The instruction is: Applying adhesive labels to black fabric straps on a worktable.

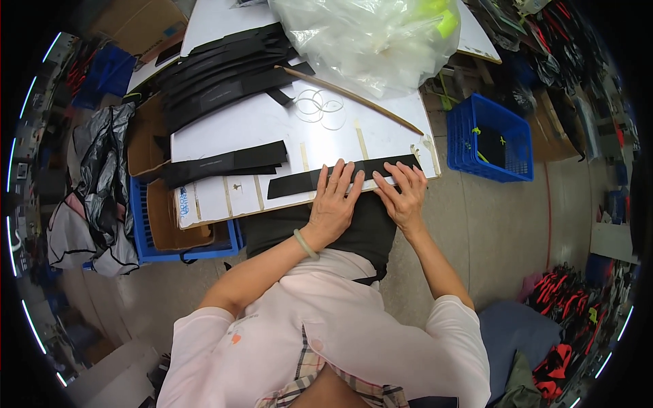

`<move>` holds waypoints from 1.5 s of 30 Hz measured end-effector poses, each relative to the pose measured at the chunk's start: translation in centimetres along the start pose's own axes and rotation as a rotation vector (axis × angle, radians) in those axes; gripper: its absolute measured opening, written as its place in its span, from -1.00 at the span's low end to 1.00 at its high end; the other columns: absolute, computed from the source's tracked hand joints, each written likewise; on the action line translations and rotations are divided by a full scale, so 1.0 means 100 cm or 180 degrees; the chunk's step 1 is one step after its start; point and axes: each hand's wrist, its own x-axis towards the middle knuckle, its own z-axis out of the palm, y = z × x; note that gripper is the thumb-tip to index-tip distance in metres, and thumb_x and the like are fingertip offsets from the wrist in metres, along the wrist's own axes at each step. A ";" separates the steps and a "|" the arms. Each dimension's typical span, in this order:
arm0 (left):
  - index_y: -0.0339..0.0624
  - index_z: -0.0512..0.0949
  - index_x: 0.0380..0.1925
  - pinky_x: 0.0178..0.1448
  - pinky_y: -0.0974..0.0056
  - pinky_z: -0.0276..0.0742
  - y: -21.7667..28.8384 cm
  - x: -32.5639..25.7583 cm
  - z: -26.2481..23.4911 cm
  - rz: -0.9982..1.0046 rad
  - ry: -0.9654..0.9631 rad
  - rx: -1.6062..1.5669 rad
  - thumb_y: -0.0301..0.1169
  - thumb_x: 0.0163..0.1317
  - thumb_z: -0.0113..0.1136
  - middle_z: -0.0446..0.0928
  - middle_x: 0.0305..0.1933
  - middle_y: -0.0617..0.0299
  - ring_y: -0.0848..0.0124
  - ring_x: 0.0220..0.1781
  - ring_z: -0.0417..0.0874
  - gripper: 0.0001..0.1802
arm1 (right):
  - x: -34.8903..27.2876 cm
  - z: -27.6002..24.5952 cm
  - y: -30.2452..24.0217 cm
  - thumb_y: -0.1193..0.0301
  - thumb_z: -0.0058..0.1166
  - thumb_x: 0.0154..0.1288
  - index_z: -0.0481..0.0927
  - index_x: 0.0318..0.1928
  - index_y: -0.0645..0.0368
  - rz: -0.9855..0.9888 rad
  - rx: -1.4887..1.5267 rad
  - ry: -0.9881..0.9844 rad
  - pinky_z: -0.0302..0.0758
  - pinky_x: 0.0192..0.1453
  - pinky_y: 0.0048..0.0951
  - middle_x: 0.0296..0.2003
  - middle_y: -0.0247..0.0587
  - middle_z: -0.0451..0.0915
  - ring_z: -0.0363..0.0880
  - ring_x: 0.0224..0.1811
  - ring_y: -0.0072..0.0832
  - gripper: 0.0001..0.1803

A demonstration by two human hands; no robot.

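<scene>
A flat black fabric strip (292,185) lies lengthwise along the near edge of the white table (381,122). My left hand (333,200) rests on the strip's middle, its fingers stretched out. Farther right, my right hand (403,194) presses its spread fingertips onto the same strip, close to the right end. Left of it lies a small stack of similar black strips (231,162). A larger fanned pile of black strips (224,78) covers the far left of the table.
A wooden stick (354,100) lies slantwise beside some thin pale loops (316,109). Behind it sits a big clear plastic bag (374,41). Blue crates stand at the right (490,139) and lower left (153,251), the latter holding a cardboard box (170,221). Silver-grey cloth (98,163) hangs far left.
</scene>
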 end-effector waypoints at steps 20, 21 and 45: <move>-0.22 0.29 0.29 0.50 -0.12 -0.02 -0.005 -0.001 -0.002 0.0027 -0.0179 -0.0027 -0.60 0.02 0.18 0.15 0.43 -0.06 0.01 0.50 0.08 -0.27 | 0.004 -0.004 -0.003 0.28 0.28 0.11 0.66 0.01 -0.13 0.0066 0.0044 -0.0018 0.15 0.32 -0.12 0.08 -0.38 0.52 0.37 0.20 -0.35 -0.61; -0.22 0.29 0.29 0.50 -0.12 -0.02 -0.005 -0.002 -0.002 0.0027 -0.0177 -0.0028 -0.60 0.02 0.18 0.15 0.43 -0.06 0.01 0.50 0.08 -0.27 | 0.002 -0.003 -0.003 0.28 0.28 0.11 0.66 0.01 -0.13 0.0065 0.0042 -0.0019 0.15 0.32 -0.12 0.08 -0.38 0.52 0.37 0.20 -0.35 -0.61; -0.11 0.26 0.34 0.49 -0.12 -0.03 -0.009 -0.007 0.007 -0.0070 -0.0065 -0.0199 -0.38 0.33 -0.12 0.17 0.44 -0.04 0.03 0.48 0.16 -0.46 | 0.123 0.072 -0.098 0.55 0.28 -0.13 0.57 -0.51 0.22 -0.0544 0.1702 -0.1513 0.35 -0.14 -0.29 -0.44 -0.19 0.54 0.47 -0.29 -0.24 -0.87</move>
